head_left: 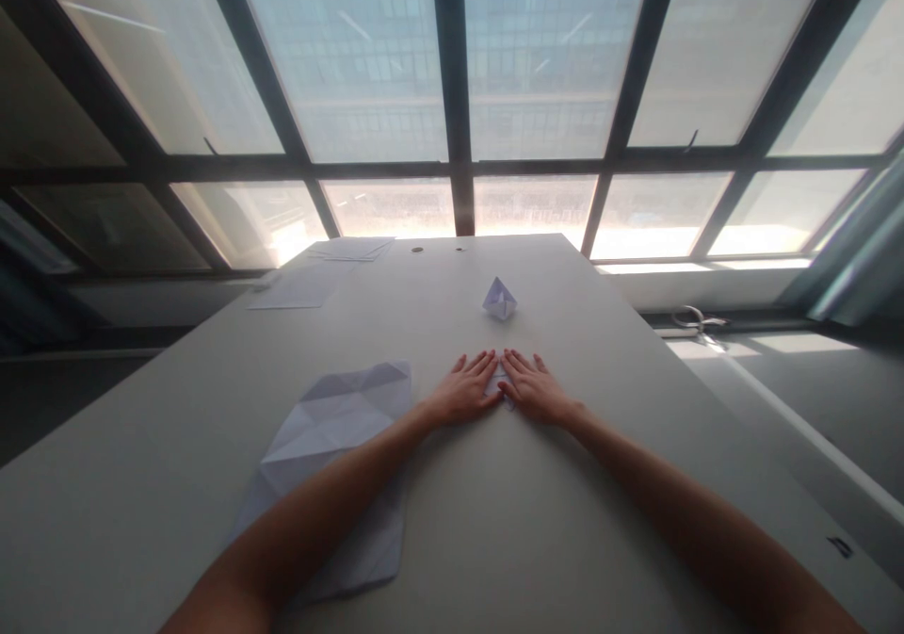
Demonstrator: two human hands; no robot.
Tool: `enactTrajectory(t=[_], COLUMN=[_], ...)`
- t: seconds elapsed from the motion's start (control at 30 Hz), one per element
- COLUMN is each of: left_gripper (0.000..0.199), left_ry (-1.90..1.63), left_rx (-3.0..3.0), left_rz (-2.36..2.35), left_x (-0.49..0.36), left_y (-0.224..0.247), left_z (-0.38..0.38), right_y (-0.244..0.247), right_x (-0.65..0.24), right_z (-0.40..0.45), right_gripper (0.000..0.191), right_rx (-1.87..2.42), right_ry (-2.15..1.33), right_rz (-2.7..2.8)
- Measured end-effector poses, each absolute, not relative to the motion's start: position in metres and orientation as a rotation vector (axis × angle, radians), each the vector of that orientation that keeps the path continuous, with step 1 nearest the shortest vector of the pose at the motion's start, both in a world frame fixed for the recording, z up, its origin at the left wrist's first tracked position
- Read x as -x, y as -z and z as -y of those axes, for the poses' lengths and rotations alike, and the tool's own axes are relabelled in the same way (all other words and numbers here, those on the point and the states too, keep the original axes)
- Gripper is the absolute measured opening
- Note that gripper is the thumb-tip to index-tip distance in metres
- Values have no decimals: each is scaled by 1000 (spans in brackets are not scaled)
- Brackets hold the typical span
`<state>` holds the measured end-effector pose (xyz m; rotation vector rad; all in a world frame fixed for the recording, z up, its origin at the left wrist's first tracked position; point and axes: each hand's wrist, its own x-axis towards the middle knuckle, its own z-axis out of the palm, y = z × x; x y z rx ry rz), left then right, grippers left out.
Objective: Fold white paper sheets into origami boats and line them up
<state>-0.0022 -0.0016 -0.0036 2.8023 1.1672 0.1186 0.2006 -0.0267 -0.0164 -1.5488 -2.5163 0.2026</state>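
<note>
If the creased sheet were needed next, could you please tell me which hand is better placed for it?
Probably the left hand: its forearm passes over the creased sheet, while the right hand lies farther away. Both rest on a small folded paper.

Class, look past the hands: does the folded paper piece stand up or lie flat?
It stands up: the folded paper piece rises to a peak above the table, beyond the left hand and right hand.
</note>
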Motion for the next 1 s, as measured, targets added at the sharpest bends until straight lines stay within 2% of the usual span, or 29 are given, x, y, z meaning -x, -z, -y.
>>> enactTrajectory(t=[0.27, 0.57, 0.83, 1.0], left_gripper=[86, 86, 86, 83], left_ry=[-102, -113, -135, -122], left_rx=[-2789, -2785, -2786, -2778], left_rz=[-1198, -1210, -1205, -1214], left_x=[5, 5, 5, 5], left_y=[6, 8, 7, 5], left_z=[-1, -1, -1, 1], right_y=[18, 17, 12, 8], right_x=[-212, -214, -217, -215], right_z=[19, 19, 22, 23], right_gripper=[73, 78, 65, 66], right_rx=[1713, 1741, 1422, 1317], right_ry=[-203, -226, -246, -304], right_rz=[2451, 2405, 2405, 2562])
